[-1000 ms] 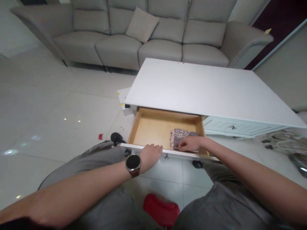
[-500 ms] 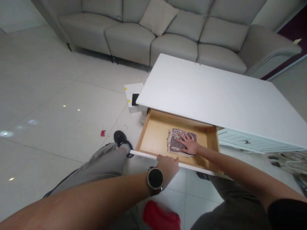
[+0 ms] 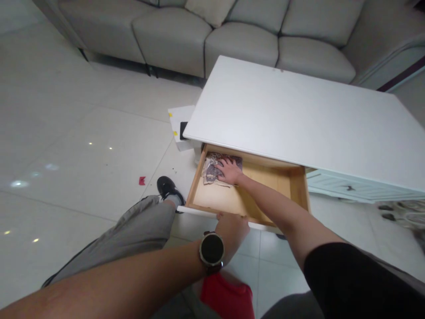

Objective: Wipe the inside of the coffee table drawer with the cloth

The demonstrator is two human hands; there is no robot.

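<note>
A wooden drawer [image 3: 212, 195] with a white front stands pulled out of a white table [image 3: 299, 119]. Inside it, at the back left corner, lies a folded patterned cloth [image 3: 210, 170]. My right hand [image 3: 229, 171] rests flat on the cloth with its fingers spread. At the front edge of the drawer, my left hand [image 3: 232, 228] has its fingers curled over the top of the drawer front. A round dark watch sits on my left wrist.
A grey sofa [image 3: 172, 33] runs behind the table. Left of the table stands a white box [image 3: 177, 144] with a black item on it. A red scrap [image 3: 142, 180] lies on the tiled floor. Below my left hand is a red object [image 3: 227, 297].
My right hand and the cloth have moved left and back, from the middle of the drawer to its back left corner. My left hand stays on the drawer front. The view has shifted slightly.
</note>
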